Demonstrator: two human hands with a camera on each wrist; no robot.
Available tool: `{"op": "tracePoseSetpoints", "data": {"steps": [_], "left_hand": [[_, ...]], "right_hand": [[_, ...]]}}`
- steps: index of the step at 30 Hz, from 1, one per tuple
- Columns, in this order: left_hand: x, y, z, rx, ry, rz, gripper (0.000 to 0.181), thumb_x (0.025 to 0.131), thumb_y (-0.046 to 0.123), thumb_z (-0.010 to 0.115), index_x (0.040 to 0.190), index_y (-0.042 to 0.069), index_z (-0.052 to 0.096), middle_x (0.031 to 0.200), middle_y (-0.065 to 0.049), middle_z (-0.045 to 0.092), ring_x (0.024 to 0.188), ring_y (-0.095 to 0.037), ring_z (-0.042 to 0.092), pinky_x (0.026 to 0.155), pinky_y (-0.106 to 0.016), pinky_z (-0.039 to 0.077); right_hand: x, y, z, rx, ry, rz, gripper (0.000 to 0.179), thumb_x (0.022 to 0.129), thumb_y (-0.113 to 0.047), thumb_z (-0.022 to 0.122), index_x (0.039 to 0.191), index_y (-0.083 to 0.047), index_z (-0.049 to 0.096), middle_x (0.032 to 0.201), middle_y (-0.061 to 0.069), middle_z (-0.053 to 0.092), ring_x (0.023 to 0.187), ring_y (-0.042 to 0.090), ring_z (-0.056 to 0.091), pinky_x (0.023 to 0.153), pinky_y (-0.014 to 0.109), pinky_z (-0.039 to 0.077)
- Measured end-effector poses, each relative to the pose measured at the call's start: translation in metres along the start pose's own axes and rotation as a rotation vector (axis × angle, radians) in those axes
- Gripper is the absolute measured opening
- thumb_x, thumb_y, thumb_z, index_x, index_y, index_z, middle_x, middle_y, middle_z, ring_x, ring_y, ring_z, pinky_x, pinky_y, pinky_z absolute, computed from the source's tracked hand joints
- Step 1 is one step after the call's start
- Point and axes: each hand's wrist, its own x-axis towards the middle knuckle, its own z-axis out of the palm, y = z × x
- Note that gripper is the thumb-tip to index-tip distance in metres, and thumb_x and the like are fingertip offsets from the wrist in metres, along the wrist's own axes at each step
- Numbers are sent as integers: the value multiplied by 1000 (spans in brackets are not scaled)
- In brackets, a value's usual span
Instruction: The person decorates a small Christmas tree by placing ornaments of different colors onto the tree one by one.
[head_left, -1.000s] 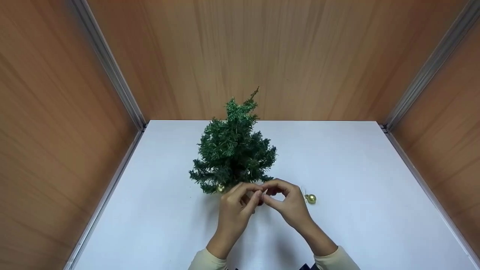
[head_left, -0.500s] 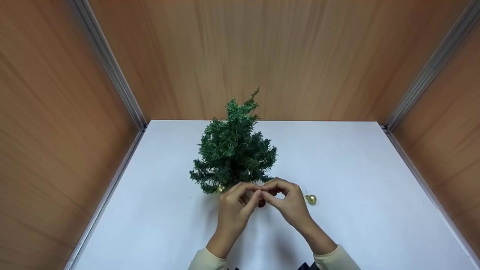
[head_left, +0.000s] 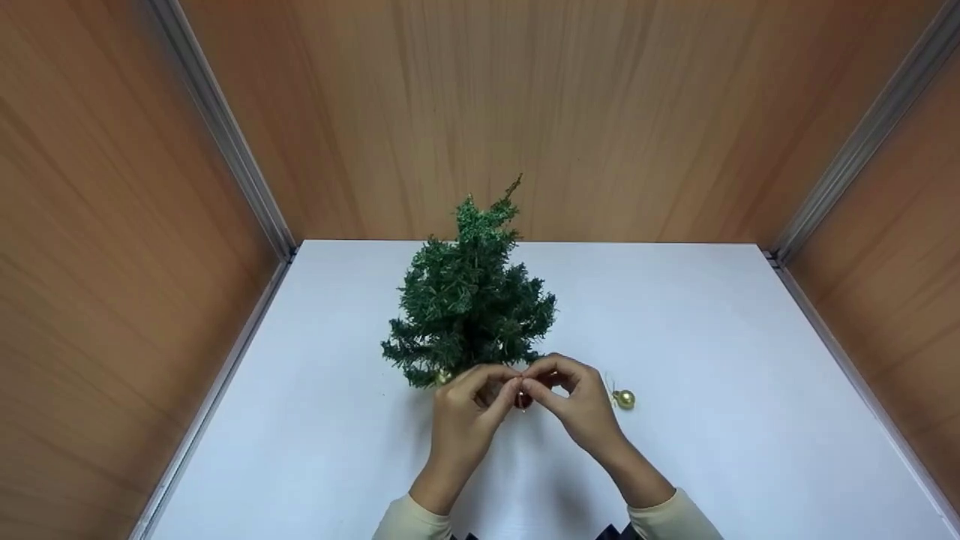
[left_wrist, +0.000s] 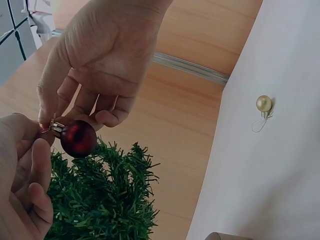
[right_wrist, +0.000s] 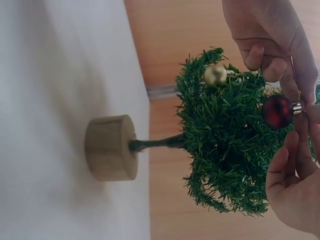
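Observation:
Between my two hands hangs a dark red Christmas bauble (head_left: pixel 523 401) with a shiny metal cap, just below the meeting fingertips. My left hand (head_left: pixel 463 420) and right hand (head_left: pixel 577 405) both pinch at its thin hanging loop, thumbs and index fingers together. In the left wrist view the bauble (left_wrist: pixel 79 139) hangs beside the right hand's (left_wrist: pixel 107 55) fingers, cap toward the pinch. Right behind the hands stands a small green artificial Christmas tree (head_left: pixel 472 292). A gold bauble (right_wrist: pixel 216 76) hangs from its lower branches, partly hidden by the left hand in the head view.
Another gold bauble (head_left: pixel 624 399) with a thread loop lies on the white table (head_left: pixel 712 450), right of my right hand. A round wooden base (right_wrist: pixel 107 148) holds the tree up. Wood-grain panels (head_left: pixel 570 112) with metal corner strips enclose the table at the back and sides.
The red bauble, mostly hidden behind the fingers before, now shows below the fingertips. The fingertips have drawn closer together and shifted slightly; the tree and gold baubles stay where they were.

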Motion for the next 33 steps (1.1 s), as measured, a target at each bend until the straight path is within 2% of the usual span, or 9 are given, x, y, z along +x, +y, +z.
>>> {"op": "tracePoseSetpoints", "data": {"steps": [6, 14, 19, 27, 33], "left_hand": [[3, 2, -1, -4, 1, -5, 4, 90, 17, 73, 92, 14, 73, 78, 7, 69, 55, -4, 56, 49, -18, 49], [15, 8, -2, 58, 10, -8, 4, 88, 15, 75, 90, 13, 74, 78, 8, 68, 55, -2, 52, 51, -15, 46], [24, 10, -4, 52, -5, -16, 5, 89, 16, 74, 91, 11, 74, 81, 6, 69, 56, -2, 53, 51, -17, 47], [35, 8, -5, 57, -2, -47, 5, 89, 16, 74, 90, 11, 74, 83, 5, 71, 56, -4, 57, 52, -18, 50], [41, 7, -4, 83, 12, -64, 4, 87, 14, 74, 89, 10, 74, 80, 4, 71, 56, -4, 56, 51, -19, 49]], "right_hand": [[4, -2, -2, 18, 1, 14, 6, 91, -17, 72, 94, -12, 71, 93, 3, 69, 86, 16, 64, 80, 31, 53], [12, -7, -3, 35, 18, 28, 5, 91, -14, 71, 94, -10, 71, 94, 5, 69, 89, 18, 65, 82, 30, 54], [19, -12, -3, 45, 32, 4, 6, 91, -14, 71, 95, -9, 71, 93, 6, 69, 86, 19, 65, 79, 31, 55], [28, -12, -3, 164, 21, 9, 11, 92, -12, 70, 97, -2, 69, 94, 11, 67, 84, 21, 66, 76, 33, 56], [36, -15, -2, 154, 34, -3, 10, 92, -12, 70, 97, -3, 69, 92, 11, 67, 79, 20, 64, 69, 29, 54]]}}
